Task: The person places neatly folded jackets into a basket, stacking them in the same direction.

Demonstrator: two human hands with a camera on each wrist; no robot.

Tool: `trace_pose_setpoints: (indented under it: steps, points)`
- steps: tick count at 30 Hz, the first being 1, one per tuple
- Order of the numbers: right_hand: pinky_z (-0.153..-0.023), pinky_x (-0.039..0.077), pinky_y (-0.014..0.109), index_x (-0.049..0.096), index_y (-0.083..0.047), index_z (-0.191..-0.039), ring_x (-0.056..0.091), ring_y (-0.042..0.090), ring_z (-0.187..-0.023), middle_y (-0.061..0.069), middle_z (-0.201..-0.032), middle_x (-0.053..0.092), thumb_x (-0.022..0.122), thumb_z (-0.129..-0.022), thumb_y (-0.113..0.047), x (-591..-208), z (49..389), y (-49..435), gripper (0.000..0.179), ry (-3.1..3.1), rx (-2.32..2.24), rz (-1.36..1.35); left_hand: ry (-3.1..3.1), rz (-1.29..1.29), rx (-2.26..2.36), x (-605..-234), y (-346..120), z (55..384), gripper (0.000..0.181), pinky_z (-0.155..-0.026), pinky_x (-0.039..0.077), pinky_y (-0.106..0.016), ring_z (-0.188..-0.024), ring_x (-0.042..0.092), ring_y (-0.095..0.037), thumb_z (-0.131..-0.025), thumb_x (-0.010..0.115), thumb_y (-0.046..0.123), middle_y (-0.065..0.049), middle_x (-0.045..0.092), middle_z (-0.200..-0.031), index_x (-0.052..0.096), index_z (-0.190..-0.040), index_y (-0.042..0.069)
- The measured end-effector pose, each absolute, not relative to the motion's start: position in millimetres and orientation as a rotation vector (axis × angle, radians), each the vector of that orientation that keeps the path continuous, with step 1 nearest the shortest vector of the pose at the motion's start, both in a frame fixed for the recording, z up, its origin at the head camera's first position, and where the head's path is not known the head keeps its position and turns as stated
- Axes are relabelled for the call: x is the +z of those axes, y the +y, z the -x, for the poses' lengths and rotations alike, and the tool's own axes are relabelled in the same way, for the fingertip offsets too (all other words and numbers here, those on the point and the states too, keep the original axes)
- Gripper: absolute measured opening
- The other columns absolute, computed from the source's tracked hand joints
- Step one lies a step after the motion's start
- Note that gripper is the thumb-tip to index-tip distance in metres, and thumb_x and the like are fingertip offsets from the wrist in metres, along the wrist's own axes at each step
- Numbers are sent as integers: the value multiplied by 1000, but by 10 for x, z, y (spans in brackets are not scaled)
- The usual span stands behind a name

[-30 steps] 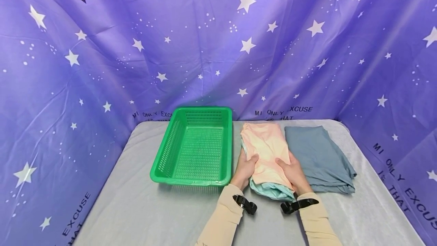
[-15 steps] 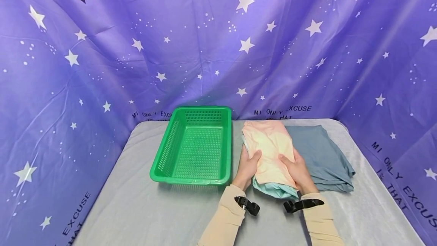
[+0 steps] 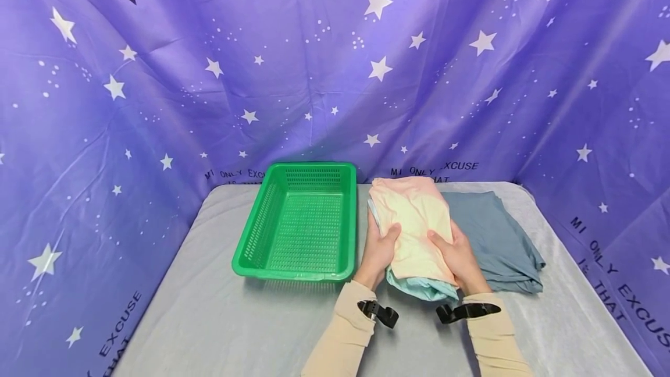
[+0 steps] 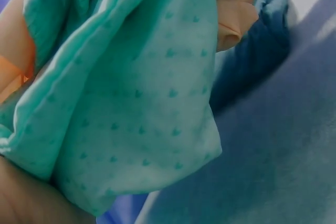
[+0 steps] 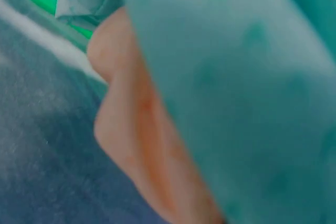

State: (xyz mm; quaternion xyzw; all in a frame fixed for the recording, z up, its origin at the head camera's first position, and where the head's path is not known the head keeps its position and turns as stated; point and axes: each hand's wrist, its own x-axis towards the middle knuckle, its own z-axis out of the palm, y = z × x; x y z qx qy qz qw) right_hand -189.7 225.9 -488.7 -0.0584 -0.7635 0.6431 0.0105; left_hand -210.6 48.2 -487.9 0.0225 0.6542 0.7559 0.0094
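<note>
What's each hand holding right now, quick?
Left hand: holding the pink and teal cloth bundle by its left edge, thumb on top.
Right hand: holding its right edge, thumb on top.

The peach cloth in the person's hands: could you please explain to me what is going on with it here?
A person's left hand and right hand hold the folded peach cloth from its two sides, together with a mint-green cloth beneath it. The bundle appears to be raised off the grey-covered table. To the person's left of it stands a green basket; to the right lies a folded blue-grey cloth, partly hidden by the bundle and right hand.
</note>
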Motion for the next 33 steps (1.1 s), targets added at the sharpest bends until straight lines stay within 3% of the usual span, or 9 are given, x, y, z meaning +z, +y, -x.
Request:
trace_pose_setpoints:
  steps: [11, 16, 25, 33]
  points:
    - [-85, 48, 8, 21, -20, -165, 55, -10, -102, 15, -161, 39, 62, -104, -30, -4706, 1895, 2136, 74, -2365, 1984, 147, 2116, -173, 2373, -4649, 337, 2100, 90, -130, 6, -47, -160, 2, -22, -101, 57, 10, 3, -2, -174, -3, -166, 30]
    - [-88, 48, 7, 22, -19, -165, 55, -9, -106, 13, -161, 39, 62, -103, -27, -4634, 1914, 2053, 74, -2328, 2018, 107, 2155, -210, 2366, -4579, 243, 2125, 92, -130, 6, -47, -160, 0, -20, -102, 58, 10, 3, -3, -174, -4, -165, 35]
    - [-87, 52, 12, 26, -21, -164, 59, -5, -105, 13, -157, 44, 63, -103, -25, -4514, 1943, 1897, 71, -2297, 2043, -7, 2127, -283, 2368, -4400, 38, 2163, 92, -130, 15, -39, -159, 10, -17, -101, 58, 8, 6, 1, -174, -3, -165, 33]
    - [-89, 50, 12, 27, -21, -163, 57, 4, -111, 14, -157, 44, 63, -103, -24, -4395, 2000, 1780, 71, -2362, 1995, -106, 2123, -260, 2388, -4252, -135, 2172, 91, -128, 21, -40, -157, 19, -19, -102, 59, 9, 6, 3, -173, -1, -165, 38]
